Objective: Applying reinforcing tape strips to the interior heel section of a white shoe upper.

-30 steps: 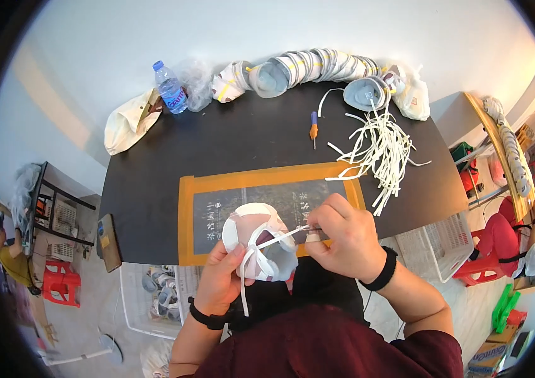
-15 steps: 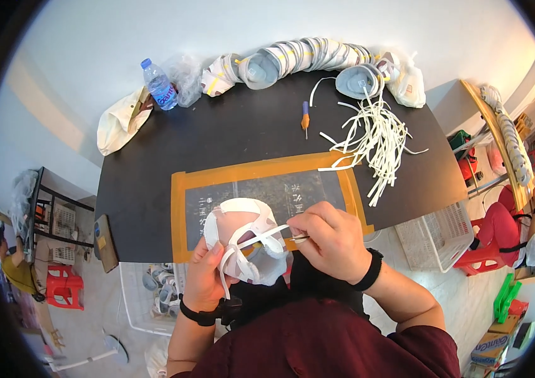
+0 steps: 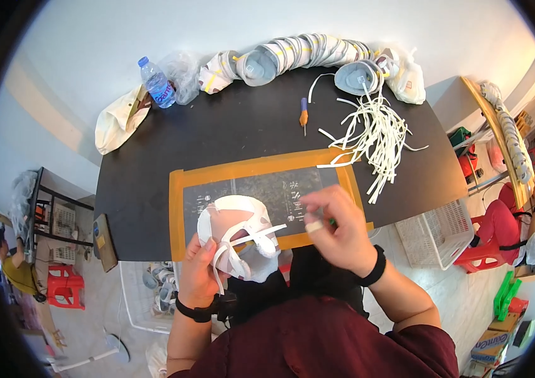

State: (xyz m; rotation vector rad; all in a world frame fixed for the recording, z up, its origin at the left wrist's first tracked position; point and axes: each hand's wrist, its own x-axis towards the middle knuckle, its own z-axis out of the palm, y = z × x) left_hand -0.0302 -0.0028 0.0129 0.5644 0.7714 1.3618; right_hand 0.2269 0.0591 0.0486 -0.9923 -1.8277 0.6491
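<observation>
My left hand [image 3: 199, 271] grips a white and pale pink shoe upper [image 3: 229, 222] with a grey lining, tilted above the near edge of the table. A flat white lace [image 3: 258, 235] crosses its straps; one end sticks out freely to the right, and another hangs by my left thumb. Apart from the lace, my right hand [image 3: 341, 233] hovers to the right of the upper with curled fingers. A small green bit shows among those fingers, but what they hold I cannot make out. Both wrists wear black bands.
A clear mat [image 3: 261, 183] is taped down with orange tape. Beyond lie a screwdriver [image 3: 304, 116], a bundle of white laces [image 3: 377, 138], a row of nested shoe uppers [image 3: 305, 51], a water bottle [image 3: 157, 83] and a cloth cap [image 3: 119, 124]. Crates [image 3: 434, 236] flank the table; co-workers sit at both sides.
My right hand has let go of the lace and moved right, away from the upper. The thin metal piece seen by its fingers is now hidden. The upper has shifted slightly left.
</observation>
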